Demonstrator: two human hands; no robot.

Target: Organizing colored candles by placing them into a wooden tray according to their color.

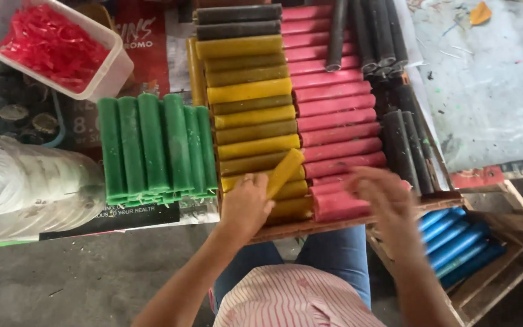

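Observation:
My left hand (246, 206) grips a yellow stick (286, 171) that tilts up over the stacked row of yellow and olive sticks (250, 115). My right hand (384, 197) is blurred, fingers apart, hovering over the near end of the pink sticks (337, 121), touching or just above the nearest pink one (337, 206). All these sticks lie side by side on a wooden board (334, 224) across my lap.
Green sticks (155, 145) lie in a bundle at left. Black sticks (394, 91) sit at the right and back. A wooden crate (516, 242) with blue sticks (458, 242) stands at lower right. A tub of red shreds (52, 45) and a white roll (25, 181) are at left.

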